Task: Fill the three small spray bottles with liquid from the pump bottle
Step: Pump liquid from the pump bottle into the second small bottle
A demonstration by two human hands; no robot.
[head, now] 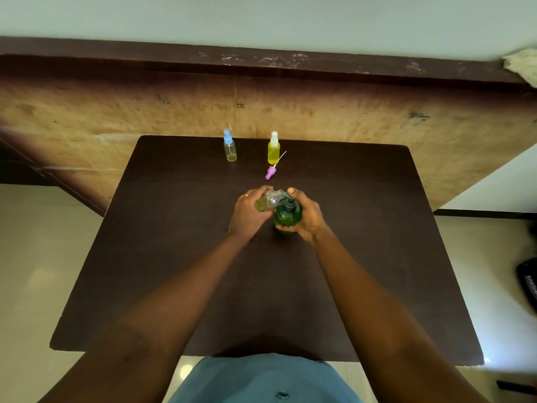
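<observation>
Left hand (247, 212) grips the open small bottle (266, 202) tilted at the spout; right hand (308, 216) grips the pump bottle (286, 218). Misaligned necks would likely spill liquid onto the surface (174, 257).

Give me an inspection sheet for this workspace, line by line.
Surface: dark brown table.
Job's things: blue-capped bottle looks nearly empty; white-capped bottle full of yellow liquid; purple spray cap lying loose; uncapped bottle tilted at the nozzle of the green pump bottle.
Clutter: nothing seen.
Hands: left hand holds the uncapped bottle; right hand grips the pump bottle.
Cables: nothing seen.
Surroundings: worn wooden panel behind; cloth, upper right; tiled floor.
</observation>
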